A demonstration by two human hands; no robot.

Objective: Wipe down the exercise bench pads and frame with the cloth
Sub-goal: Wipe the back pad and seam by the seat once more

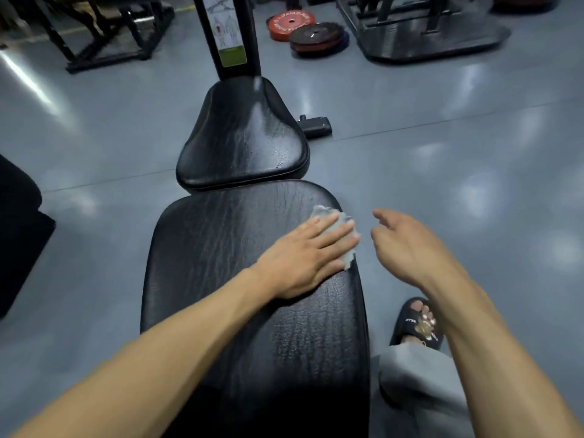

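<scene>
Grey cloth under flat left hand on back pad; right hand loose, empty.

head view | from above, facing forward and down | close over bench pad | single view

Your left hand presses the grey cloth flat on the long back pad; your right hand hovers beside it, fingers relaxed.
</scene>
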